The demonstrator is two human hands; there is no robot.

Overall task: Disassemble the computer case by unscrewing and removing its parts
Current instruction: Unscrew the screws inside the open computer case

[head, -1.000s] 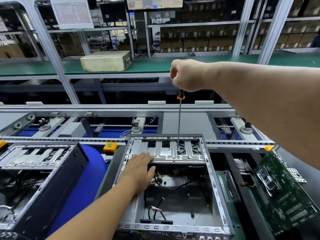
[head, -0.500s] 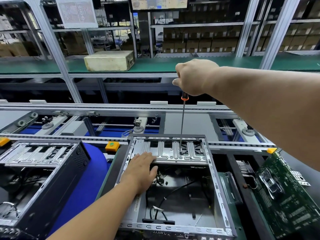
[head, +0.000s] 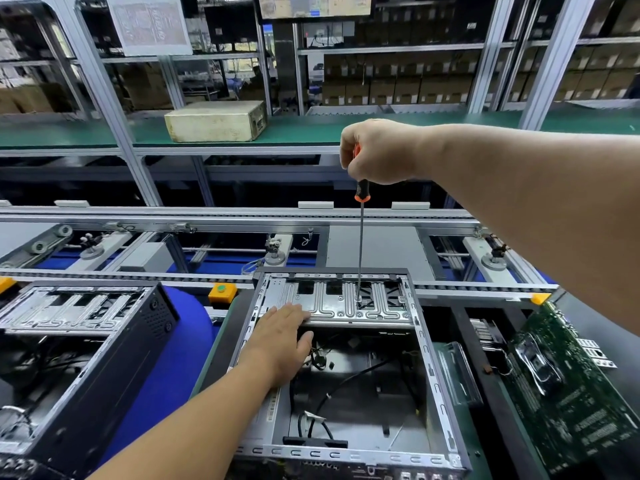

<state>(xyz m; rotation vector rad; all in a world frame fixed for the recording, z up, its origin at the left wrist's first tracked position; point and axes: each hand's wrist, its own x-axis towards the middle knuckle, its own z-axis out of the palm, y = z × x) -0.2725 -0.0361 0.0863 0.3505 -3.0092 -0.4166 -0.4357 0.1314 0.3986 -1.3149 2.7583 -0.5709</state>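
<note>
The right hand (head: 375,152) hides most of the screwdriver (head: 361,237) handle. The second case (head: 79,348) is cut off at the left edge. The print on the circuit board (head: 568,393) is too small to read.

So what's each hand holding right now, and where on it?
Right hand grips the screwdriver by its handle. Left hand holds nothing; it rests flat on the drive bracket.

Both forearms are bare, with no sleeve showing. The left hand (head: 282,336) and right hand (head: 375,152) wear no gloves. No rings or watch show.
</note>
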